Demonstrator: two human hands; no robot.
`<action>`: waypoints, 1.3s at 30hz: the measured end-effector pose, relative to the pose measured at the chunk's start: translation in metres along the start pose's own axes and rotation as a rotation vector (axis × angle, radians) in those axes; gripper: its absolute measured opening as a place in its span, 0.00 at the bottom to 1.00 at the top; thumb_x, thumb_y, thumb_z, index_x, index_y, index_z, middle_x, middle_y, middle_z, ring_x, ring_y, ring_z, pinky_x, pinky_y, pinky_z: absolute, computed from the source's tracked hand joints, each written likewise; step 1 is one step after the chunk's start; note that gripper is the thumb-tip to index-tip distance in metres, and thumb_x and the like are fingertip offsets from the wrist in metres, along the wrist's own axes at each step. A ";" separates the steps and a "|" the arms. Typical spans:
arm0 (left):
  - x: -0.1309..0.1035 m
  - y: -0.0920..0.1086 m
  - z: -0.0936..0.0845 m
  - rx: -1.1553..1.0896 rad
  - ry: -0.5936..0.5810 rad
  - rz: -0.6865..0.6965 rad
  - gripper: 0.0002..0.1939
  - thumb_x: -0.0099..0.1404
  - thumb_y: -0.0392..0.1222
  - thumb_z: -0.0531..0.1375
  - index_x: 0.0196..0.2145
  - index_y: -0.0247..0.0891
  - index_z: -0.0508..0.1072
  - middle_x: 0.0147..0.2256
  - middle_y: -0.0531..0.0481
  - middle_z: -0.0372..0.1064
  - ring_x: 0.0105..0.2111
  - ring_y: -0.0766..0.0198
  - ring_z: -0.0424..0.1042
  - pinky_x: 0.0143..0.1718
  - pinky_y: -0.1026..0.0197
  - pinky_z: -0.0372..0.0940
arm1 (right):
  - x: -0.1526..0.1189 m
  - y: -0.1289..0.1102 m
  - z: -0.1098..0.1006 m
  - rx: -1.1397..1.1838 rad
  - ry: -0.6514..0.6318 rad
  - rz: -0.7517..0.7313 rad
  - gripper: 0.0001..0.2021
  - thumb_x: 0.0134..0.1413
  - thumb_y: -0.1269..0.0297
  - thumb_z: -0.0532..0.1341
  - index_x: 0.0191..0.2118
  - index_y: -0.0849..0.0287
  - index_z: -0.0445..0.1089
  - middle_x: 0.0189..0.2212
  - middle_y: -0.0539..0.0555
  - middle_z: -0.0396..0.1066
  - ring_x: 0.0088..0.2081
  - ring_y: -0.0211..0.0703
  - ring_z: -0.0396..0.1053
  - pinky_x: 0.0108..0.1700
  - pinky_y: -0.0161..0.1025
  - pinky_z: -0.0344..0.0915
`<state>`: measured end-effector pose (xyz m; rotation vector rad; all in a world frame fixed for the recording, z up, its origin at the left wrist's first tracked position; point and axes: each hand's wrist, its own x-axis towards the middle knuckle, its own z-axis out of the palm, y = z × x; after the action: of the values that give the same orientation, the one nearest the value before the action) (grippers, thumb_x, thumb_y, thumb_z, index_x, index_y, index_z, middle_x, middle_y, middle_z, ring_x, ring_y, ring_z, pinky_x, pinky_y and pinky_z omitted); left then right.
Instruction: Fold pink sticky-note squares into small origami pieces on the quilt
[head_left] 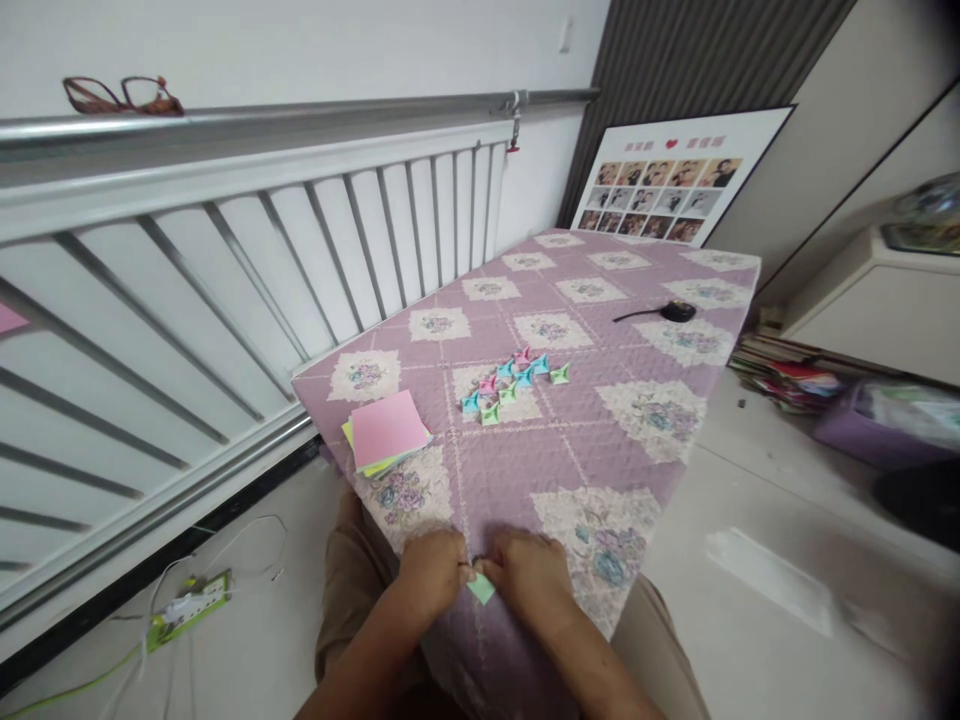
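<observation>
My left grip (435,562) and right grip (525,566) seem to pinch green paper (481,588), I judge for steadiness; folded pieces (523,376) lie beyond them.

My left hand (435,562) and right hand (529,570) pinch a green paper (481,589) over the flowered tablecloth (504,480), where a paper stack (390,430) and small folded pieces (523,377) lie beyond.

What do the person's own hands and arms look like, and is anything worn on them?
The left hand and right hand are ungloved. The forearms are bare, with no sleeves, watch or bracelet in view. Rings would be too small to tell.
</observation>
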<state>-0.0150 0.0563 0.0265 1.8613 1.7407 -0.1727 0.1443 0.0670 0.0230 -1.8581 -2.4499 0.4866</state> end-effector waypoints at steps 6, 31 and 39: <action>-0.002 0.006 -0.007 0.012 -0.005 -0.001 0.11 0.57 0.50 0.61 0.35 0.43 0.76 0.37 0.50 0.75 0.38 0.56 0.72 0.36 0.61 0.59 | -0.004 -0.001 -0.001 0.010 0.023 0.003 0.09 0.50 0.57 0.62 0.27 0.55 0.70 0.30 0.54 0.75 0.37 0.49 0.71 0.38 0.41 0.53; -0.006 -0.004 0.011 -0.021 0.090 0.070 0.07 0.61 0.44 0.58 0.34 0.41 0.73 0.35 0.53 0.72 0.35 0.62 0.69 0.34 0.63 0.57 | -0.019 0.018 0.032 0.139 0.131 -0.312 0.05 0.57 0.69 0.59 0.35 0.52 0.72 0.34 0.50 0.70 0.39 0.43 0.65 0.43 0.41 0.54; -0.022 0.002 0.030 -0.010 0.185 0.214 0.12 0.68 0.37 0.48 0.39 0.42 0.72 0.41 0.49 0.68 0.42 0.60 0.65 0.43 0.61 0.56 | -0.023 0.027 0.026 0.224 0.074 -0.426 0.12 0.53 0.70 0.61 0.43 0.52 0.72 0.40 0.52 0.70 0.44 0.46 0.63 0.47 0.42 0.55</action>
<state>-0.0074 0.0227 0.0131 2.0969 1.6401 0.0939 0.1701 0.0459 -0.0054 -1.2050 -2.5153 0.6181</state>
